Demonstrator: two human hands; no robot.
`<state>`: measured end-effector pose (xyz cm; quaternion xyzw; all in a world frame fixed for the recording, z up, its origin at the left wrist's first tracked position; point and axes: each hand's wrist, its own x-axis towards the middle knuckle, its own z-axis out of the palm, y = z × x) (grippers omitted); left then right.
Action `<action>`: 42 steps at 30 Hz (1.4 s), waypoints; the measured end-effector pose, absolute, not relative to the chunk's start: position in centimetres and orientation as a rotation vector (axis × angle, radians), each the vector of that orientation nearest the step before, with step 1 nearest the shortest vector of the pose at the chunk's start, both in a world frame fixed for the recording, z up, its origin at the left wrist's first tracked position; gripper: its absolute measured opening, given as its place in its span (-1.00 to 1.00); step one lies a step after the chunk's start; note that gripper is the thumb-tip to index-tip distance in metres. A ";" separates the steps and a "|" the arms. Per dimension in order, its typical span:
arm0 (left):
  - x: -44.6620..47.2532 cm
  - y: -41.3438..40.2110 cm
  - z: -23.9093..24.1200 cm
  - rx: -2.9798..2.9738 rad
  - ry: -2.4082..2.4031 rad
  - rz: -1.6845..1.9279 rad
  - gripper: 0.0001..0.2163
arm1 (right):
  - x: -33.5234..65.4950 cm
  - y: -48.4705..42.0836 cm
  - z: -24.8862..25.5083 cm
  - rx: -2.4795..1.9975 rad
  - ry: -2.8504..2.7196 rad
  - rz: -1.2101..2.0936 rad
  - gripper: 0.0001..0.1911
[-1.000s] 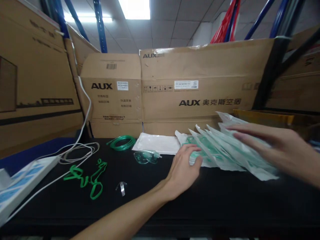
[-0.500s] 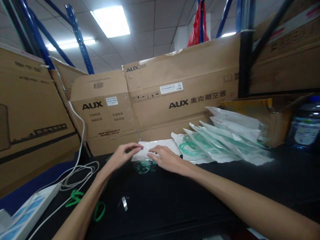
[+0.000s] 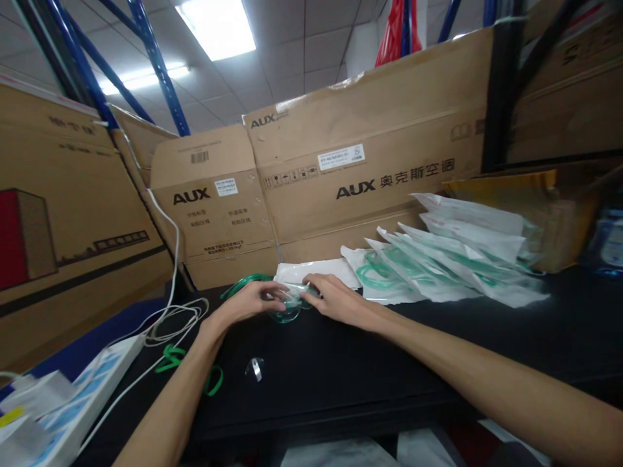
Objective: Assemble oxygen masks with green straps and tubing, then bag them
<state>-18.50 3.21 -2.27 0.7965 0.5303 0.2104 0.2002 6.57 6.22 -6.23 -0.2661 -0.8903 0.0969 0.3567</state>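
Observation:
Between my hands, in the head view, is a clear, green-tinted plastic mask (image 3: pixel 286 315), partly covered by my fingers. My left hand (image 3: pixel 249 303) has its fingers curled onto the mask's left side. From the other side, my right hand (image 3: pixel 335 298) grips its right edge with bent fingers. A white pouch (image 3: pixel 324 271) lies flat just behind the mask. Coiled green tubing (image 3: pixel 246 283) rests behind my left hand. Green elastic strap (image 3: pixel 214 381) shows on both sides of my left forearm. A small clear piece with a metal strip (image 3: pixel 256 369) lies nearer on the black table.
Several white pouches with green tubing (image 3: pixel 438 259) lean in a row at the right. A cardboard wall (image 3: pixel 370 149) stands behind the black tabletop (image 3: pixel 350 383). A white power strip (image 3: pixel 97 383) and looped white cable (image 3: pixel 170 324) occupy the left. A blue bottle (image 3: pixel 608 243) stands far right.
My hands have come off the white pouch and down onto the mask, closing on its sides. The pouch stays behind it. The view has shifted slightly left and downward.

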 end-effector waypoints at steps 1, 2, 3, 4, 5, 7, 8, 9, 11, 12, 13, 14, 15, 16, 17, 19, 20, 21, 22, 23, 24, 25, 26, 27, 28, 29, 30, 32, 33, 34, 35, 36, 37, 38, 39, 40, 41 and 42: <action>-18.5 3.2 -2.3 2.234 1.481 0.582 -0.56 | 6.7 6.1 -5.8 -0.687 -2.288 0.252 -0.73; -18.4 3.2 -2.3 2.243 1.480 0.576 -0.60 | 7.0 6.0 -5.5 -0.682 -2.291 0.259 -0.73; -18.4 3.1 -2.3 2.251 1.481 0.570 -0.61 | 7.2 5.9 -5.1 -0.671 -2.309 0.272 -0.74; -18.4 3.1 -2.3 2.258 1.481 0.567 -0.62 | 7.5 5.8 -4.8 -0.653 -2.347 0.293 -0.76; -18.3 3.1 -2.2 2.265 1.478 0.567 -0.62 | 7.7 5.8 -4.5 -0.628 -2.400 0.322 -0.77; -18.3 3.1 -2.3 2.280 1.464 0.571 -0.62 | 8.2 5.8 -4.2 -0.569 -2.524 0.387 -0.79; -18.3 3.2 -2.3 2.289 1.456 0.575 -0.62 | 8.4 5.8 -4.1 -0.544 -2.578 0.414 -0.79; -18.3 3.2 -2.3 2.299 1.448 0.580 -0.63 | 8.5 5.8 -4.1 -0.525 -2.619 0.434 -0.79; -18.2 3.2 -2.4 2.323 1.443 0.593 -0.63 | 8.7 5.7 -3.9 -0.503 -2.656 0.450 -0.78; -18.2 3.2 -2.5 2.339 1.449 0.607 -0.64 | 8.7 5.6 -3.8 -0.498 -2.657 0.449 -0.77; -18.1 3.2 -2.5 2.359 1.460 0.630 -0.64 | 8.7 5.5 -3.8 -0.493 -2.654 0.447 -0.75; -18.0 3.2 -2.5 2.382 1.475 0.659 -0.65 | 8.6 5.5 -3.8 -0.487 -2.657 0.447 -0.73; -18.0 3.2 -2.6 2.405 1.495 0.696 -0.64 | 8.6 5.4 -3.8 -0.481 -2.667 0.449 -0.71; -17.9 3.1 -2.6 2.429 1.519 0.737 -0.64 | 8.5 5.3 -3.9 -0.476 -2.686 0.454 -0.70; -17.9 3.0 -2.6 2.452 1.544 0.775 -0.62 | 8.5 5.3 -4.0 -0.471 -2.712 0.460 -0.69; -18.0 2.9 -2.6 2.492 1.593 0.838 -0.60 | 8.3 5.3 -4.3 -0.464 -2.761 0.466 -0.69; -18.0 2.9 -2.6 2.510 1.616 0.863 -0.59 | 8.3 5.3 -4.4 -0.463 -2.777 0.461 -0.68; -18.2 2.9 -2.6 2.527 1.637 0.886 -0.59 | 8.2 5.3 -4.5 -0.463 -2.788 0.450 -0.67; -18.3 2.9 -2.7 2.544 1.658 0.908 -0.58 | 8.2 5.3 -4.5 -0.464 -2.796 0.434 -0.67; -18.5 3.0 -2.8 2.560 1.680 0.930 -0.58 | 8.2 5.3 -4.5 -0.467 -2.803 0.411 -0.66; -18.6 3.0 -2.9 2.576 1.702 0.953 -0.57 | 8.2 5.2 -4.4 -0.473 -2.809 0.380 -0.64; -18.8 3.1 -3.0 2.591 1.725 0.974 -0.56 | 8.2 5.1 -4.4 -0.480 -2.813 0.342 -0.63; -19.0 3.3 -3.1 2.606 1.745 0.991 -0.55 | 8.1 5.1 -4.3 -0.487 -2.814 0.294 -0.61; -19.1 3.4 -3.2 2.620 1.763 1.004 -0.54 | 8.1 5.0 -4.2 -0.496 -2.808 0.236 -0.60; -19.2 3.5 -3.4 2.632 1.779 1.013 -0.53 | 8.1 4.9 -4.2 -0.506 -2.795 0.171 -0.58; -19.3 3.6 -3.5 2.641 1.792 1.018 -0.53 | 8.1 4.7 -4.1 -0.513 -2.779 0.102 -0.57; -19.4 3.7 -3.6 2.647 1.804 1.021 -0.54 | 8.0 4.6 -4.0 -0.515 -2.763 0.036 -0.56; -19.5 3.8 -3.7 2.649 1.824 1.029 -0.58 | 8.0 4.1 -3.7 -0.499 -2.742 -0.077 -0.55; -19.5 3.8 -3.8 2.644 1.834 1.037 -0.61 | 7.9 3.9 -3.5 -0.479 -2.742 -0.120 -0.54; -19.6 3.8 -3.9 2.637 1.845 1.047 -0.63 | 7.9 3.6 -3.3 -0.455 -2.745 -0.154 -0.54; -19.6 3.8 -3.9 2.629 1.858 1.059 -0.66 | 7.8 3.3 -3.1 -0.433 -2.747 -0.184 -0.54; -19.6 3.8 -4.0 2.621 1.872 1.071 -0.68 | 7.7 3.1 -2.9 -0.415 -2.748 -0.209 -0.54; -19.6 3.7 -4.1 2.615 1.886 1.082 -0.69 | 7.5 2.9 -2.7 -0.405 -2.746 -0.231 -0.54; -19.7 3.7 -4.2 2.614 1.898 1.090 -0.70 | 7.4 2.7 -2.6 -0.400 -2.741 -0.250 -0.53; -19.8 3.6 -4.3 2.618 1.906 1.096 -0.71 | 7.2 2.6 -2.5 -0.400 -2.736 -0.264 -0.53; -19.8 3.6 -4.3 2.626 1.911 1.102 -0.72 | 7.0 2.5 -2.5 -0.404 -2.729 -0.273 -0.53; -19.9 3.6 -4.4 2.638 1.913 1.105 -0.72 | 6.8 2.4 -2.5 -0.408 -2.722 -0.277 -0.53; -20.1 3.5 -4.4 2.651 1.913 1.110 -0.72 | 6.7 2.4 -2.5 -0.412 -2.715 -0.276 -0.52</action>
